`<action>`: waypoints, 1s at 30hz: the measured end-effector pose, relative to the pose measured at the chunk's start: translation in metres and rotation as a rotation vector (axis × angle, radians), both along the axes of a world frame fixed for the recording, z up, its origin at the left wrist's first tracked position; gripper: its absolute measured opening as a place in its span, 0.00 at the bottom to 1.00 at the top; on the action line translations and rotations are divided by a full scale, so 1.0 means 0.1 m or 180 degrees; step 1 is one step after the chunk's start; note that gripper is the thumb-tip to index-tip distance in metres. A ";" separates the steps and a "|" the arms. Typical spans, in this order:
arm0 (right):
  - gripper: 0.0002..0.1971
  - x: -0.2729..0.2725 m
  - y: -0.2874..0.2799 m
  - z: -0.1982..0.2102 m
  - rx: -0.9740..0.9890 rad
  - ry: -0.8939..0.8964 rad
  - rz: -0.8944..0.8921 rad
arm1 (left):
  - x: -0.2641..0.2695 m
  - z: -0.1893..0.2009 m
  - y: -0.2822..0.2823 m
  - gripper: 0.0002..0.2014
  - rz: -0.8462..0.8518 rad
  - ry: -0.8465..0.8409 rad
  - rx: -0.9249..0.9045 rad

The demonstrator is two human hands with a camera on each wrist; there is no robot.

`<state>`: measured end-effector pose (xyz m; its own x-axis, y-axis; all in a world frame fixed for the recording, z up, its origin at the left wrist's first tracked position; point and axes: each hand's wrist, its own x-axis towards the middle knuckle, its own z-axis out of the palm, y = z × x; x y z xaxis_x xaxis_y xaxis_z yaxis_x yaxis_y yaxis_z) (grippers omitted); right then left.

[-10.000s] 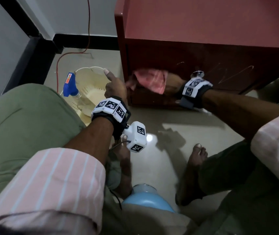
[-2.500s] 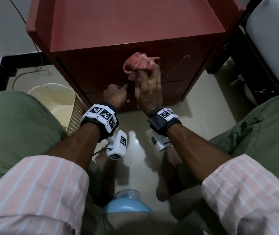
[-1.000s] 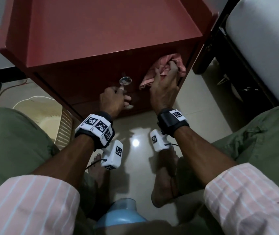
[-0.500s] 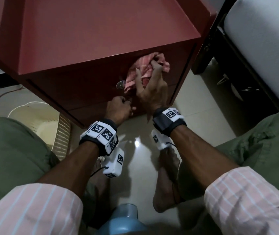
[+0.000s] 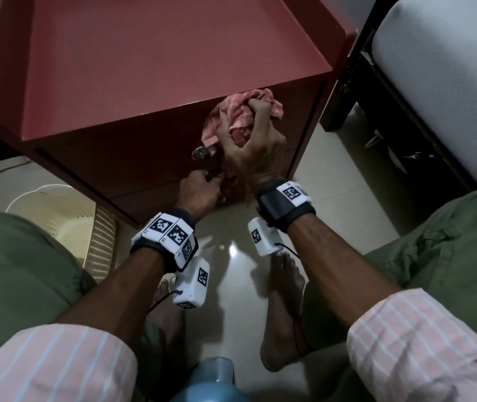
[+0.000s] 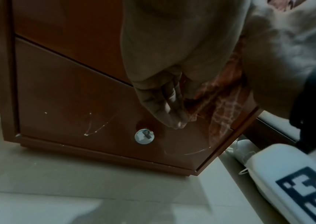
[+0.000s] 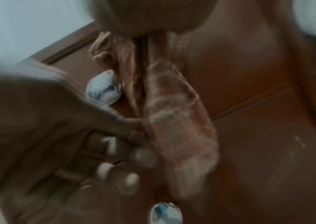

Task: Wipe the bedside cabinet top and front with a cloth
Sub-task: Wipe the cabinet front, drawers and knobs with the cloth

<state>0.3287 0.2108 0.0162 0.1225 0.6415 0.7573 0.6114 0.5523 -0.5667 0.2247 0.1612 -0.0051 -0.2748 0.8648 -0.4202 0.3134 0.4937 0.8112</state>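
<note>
A red-brown bedside cabinet (image 5: 156,62) is filling the upper view, seen from above. Against the top of its front, the right hand (image 5: 253,146) is gripping a bunched pink cloth (image 5: 238,114), fingers curled round it. Lower down, the left hand (image 5: 199,192) is pinching the cloth's hanging end, just below a round metal knob (image 5: 201,153).
</note>
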 end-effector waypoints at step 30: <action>0.23 -0.07 -0.09 -0.69 -0.0678 -0.1238 0.0253 | -0.10 -0.15 0.04 0.23 0.0149 0.0943 -0.0665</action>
<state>0.3217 0.2018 -0.0527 -0.2011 0.7840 0.5873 0.7619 0.5020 -0.4092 0.2146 0.1648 -0.0203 -0.4482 0.7524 -0.4827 0.4929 0.6585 0.5688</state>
